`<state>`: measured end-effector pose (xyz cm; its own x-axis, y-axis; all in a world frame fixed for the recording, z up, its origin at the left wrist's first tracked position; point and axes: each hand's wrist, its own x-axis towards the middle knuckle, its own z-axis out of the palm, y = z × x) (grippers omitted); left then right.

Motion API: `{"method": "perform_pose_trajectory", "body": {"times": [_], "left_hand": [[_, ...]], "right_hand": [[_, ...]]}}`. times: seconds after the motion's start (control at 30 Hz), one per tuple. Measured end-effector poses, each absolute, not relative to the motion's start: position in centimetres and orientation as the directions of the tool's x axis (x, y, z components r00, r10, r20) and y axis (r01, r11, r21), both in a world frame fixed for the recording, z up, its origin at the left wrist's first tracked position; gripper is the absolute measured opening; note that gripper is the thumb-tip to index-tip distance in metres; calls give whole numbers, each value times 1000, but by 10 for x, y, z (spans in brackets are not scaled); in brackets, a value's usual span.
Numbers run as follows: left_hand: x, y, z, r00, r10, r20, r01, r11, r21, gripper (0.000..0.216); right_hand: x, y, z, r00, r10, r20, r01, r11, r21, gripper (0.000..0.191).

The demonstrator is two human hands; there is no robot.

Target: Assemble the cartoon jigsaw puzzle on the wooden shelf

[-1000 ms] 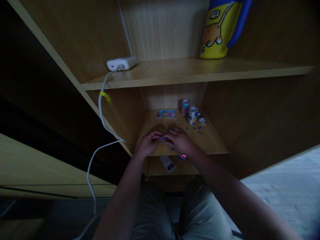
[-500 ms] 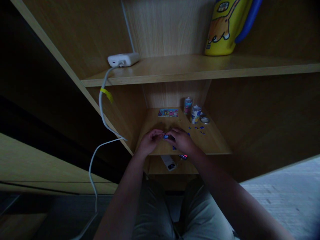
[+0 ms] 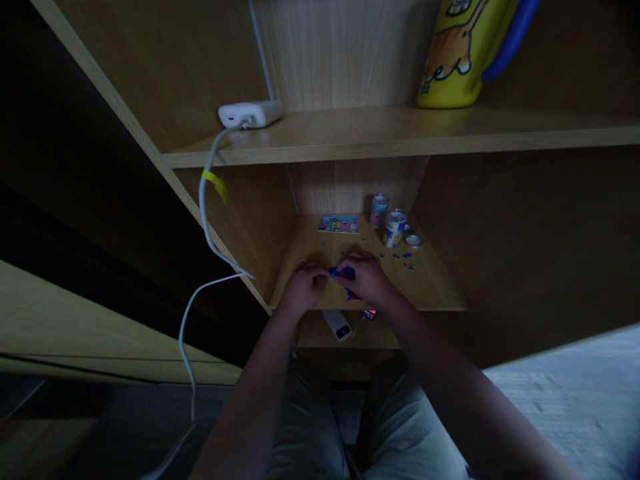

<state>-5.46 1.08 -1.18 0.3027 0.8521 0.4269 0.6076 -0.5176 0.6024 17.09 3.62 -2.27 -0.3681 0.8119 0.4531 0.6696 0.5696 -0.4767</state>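
Observation:
My left hand [image 3: 301,291] and my right hand [image 3: 369,279] meet low over the middle shelf, fingertips nearly touching. Between them is a small blue jigsaw puzzle piece [image 3: 333,271], pinched by the fingers of both hands. More dark blue shows just under my right fingers; whether it is joined to that piece I cannot tell. Another blue bit [image 3: 350,294] lies near the shelf's front edge, partly covered by my right hand. Several loose blue and yellow puzzle pieces [image 3: 396,256] are scattered to the right of it.
Behind my hands lies a colourful cartoon picture card [image 3: 339,224]. Two printed cans [image 3: 395,230] [image 3: 379,211] stand at the back right beside round lids [image 3: 413,241]. Above, the upper shelf [image 3: 350,137] holds a white charger [image 3: 251,115] with a dangling cable [image 3: 203,207] and a yellow mug [image 3: 450,67].
My left fingers have closed in and now pinch at the blue piece, near my right fingertips. More dark blue shows under my right hand. The whole view has shifted slightly.

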Motion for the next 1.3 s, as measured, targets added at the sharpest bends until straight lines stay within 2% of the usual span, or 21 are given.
{"method": "perform_pose_trajectory", "body": {"times": [0.17, 0.27, 0.4, 0.9, 1.07, 1.3], "left_hand": [[-56, 13, -15, 313, 843, 438, 621, -531, 577, 28], [-56, 13, -15, 313, 842, 439, 627, -530, 570, 30], [-56, 11, -14, 311, 843, 439, 634, -528, 564, 29], [-54, 10, -12, 311, 843, 438, 647, -526, 553, 29], [-54, 9, -12, 304, 843, 444, 657, -523, 543, 29], [-52, 8, -9, 320, 835, 448, 668, -534, 518, 13]], "right_hand": [[172, 37, -23, -374, 800, 469, 631, 590, -504, 6], [173, 39, -24, -378, 795, 475, 608, 600, -520, 22], [173, 40, -26, -398, 784, 477, 587, 617, -524, 30], [171, 38, -25, -398, 778, 487, 577, 625, -526, 31], [173, 39, -24, -334, 795, 507, 584, 597, -550, 32], [175, 40, -23, -295, 813, 502, 612, 564, -554, 29]]}}
